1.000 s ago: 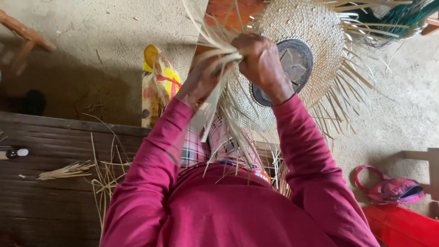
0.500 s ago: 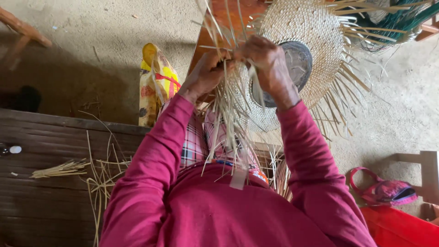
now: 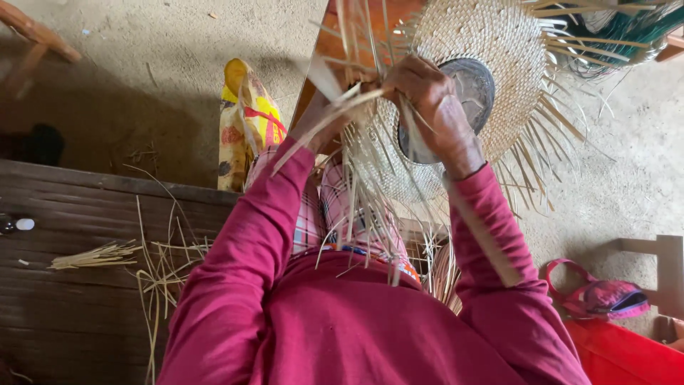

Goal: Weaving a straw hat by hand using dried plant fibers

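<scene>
**Weaving the straw mat**

From the head view, we see both hands up at the round straw mat (image 3: pixel 491 50). Our right hand (image 3: pixel 434 107) and left hand (image 3: pixel 328 121) each pinch loose straw strips (image 3: pixel 370 192). We should pull them snug and flat. The red bin (image 3: pixel 627 356) shows nothing inside.

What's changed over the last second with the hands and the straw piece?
Little. Both hands, left hand and right hand, drew closer together at the edge of the woven straw disc, gathering loose straw strands between them. The grip on the strands held, and the yellow bag stayed put.
</scene>
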